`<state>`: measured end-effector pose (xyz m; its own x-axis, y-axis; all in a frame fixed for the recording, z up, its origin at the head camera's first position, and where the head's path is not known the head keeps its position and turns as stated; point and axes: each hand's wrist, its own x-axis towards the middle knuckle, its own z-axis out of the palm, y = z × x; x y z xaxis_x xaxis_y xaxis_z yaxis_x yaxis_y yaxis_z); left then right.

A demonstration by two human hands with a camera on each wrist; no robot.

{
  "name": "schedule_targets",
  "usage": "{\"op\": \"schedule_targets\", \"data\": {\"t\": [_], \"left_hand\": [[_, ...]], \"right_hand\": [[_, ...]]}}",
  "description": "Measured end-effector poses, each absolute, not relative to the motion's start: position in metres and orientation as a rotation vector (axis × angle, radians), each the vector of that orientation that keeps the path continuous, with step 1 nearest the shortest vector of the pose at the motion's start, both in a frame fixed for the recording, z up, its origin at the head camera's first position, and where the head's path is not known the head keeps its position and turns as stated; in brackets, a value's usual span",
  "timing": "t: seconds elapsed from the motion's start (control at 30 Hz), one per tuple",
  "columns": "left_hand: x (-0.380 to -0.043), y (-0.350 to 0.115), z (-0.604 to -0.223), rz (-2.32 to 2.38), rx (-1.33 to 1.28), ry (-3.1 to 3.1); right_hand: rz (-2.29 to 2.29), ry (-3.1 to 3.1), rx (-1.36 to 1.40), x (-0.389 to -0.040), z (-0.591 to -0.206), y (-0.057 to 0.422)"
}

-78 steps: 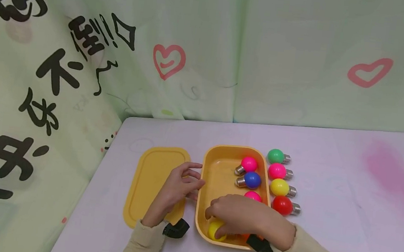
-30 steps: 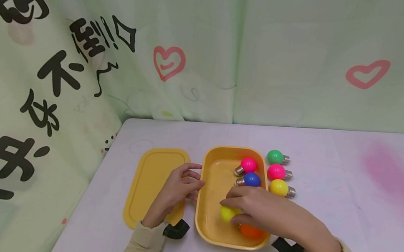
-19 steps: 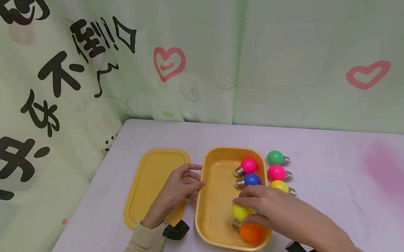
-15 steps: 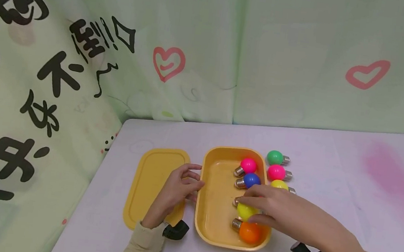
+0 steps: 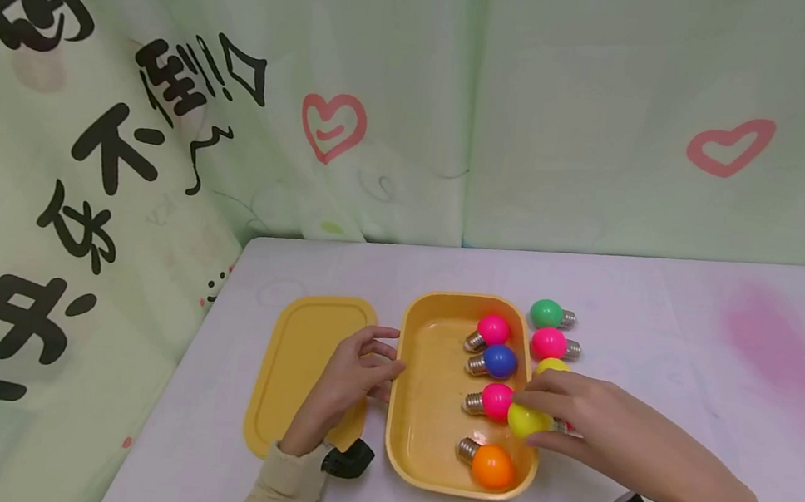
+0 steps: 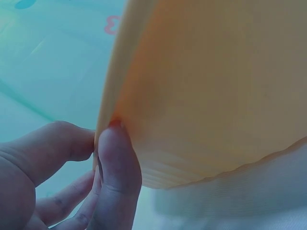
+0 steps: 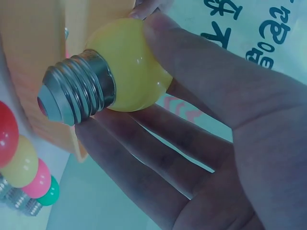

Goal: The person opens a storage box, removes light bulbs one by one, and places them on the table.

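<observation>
Between thumb and fingers, my right hand (image 5: 597, 413) pinches a yellow light bulb (image 5: 529, 421) at the right rim of an orange-yellow plastic box (image 5: 418, 429). The right wrist view shows the bulb's glass (image 7: 132, 67) between thumb and fingers, its screw base (image 7: 79, 86) pointing away from the palm. At the box's left side, my left hand (image 5: 358, 367) grips the wall; in the left wrist view, thumb and finger pinch its edge (image 6: 112, 81). Inside the box lie a pink bulb (image 5: 493, 329), a blue bulb (image 5: 500, 362), a second pink bulb (image 5: 497, 402) and an orange bulb (image 5: 493, 466).
Left of the box lies its flat yellow lid (image 5: 298, 364), partly under my left forearm. Along the box's right side a green bulb (image 5: 546, 313), a pink bulb (image 5: 549, 343) and a yellow bulb (image 5: 553, 365) lie in line; a red bulb (image 7: 6, 134) shows in the right wrist view.
My right hand has carried the yellow bulb from the box's near left part to its right rim, uncovering the second pink and orange bulbs. My left hand has stayed at the box wall.
</observation>
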<state>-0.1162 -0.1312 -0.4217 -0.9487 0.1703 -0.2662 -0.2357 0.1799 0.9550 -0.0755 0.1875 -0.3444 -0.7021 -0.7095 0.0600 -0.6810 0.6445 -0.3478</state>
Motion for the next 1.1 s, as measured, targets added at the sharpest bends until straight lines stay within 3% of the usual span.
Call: {"op": "schedule_targets", "data": {"t": [0.73, 1.1], "left_hand": [[-0.116, -0.132, -0.422, 1.823, -0.066, 2.158], [-0.116, -0.131, -0.422, 1.834, -0.054, 2.141]], "right_hand": [[-0.539, 2.762, -0.837, -0.073, -0.373, 0.212], [-0.512, 2.742, -0.803, -0.071, -0.387, 0.215]]}}
